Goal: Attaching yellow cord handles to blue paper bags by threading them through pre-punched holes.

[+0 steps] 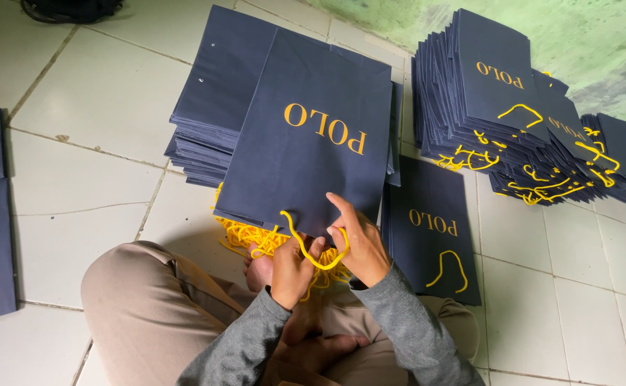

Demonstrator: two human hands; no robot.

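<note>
Both hands meet over the lap — the left hand (290, 273) and right hand (359, 246) each pinch an end of a yellow cord (306, 246) at the near edge of a navy paper bag (306, 136). Beyond — stacked bags (499, 86) on the tiled floor (91, 114).

White tiled floor (98, 107), navy bag stacks (205, 129) (flattened), yellow cords (245, 236)

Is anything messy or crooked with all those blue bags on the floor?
Yes. The finished bags at upper right have slumped sideways, fanning out with yellow handles tangled. The handle-less stack stays squarer. Loose yellow cords lie heaped by the person's left hand.
</note>
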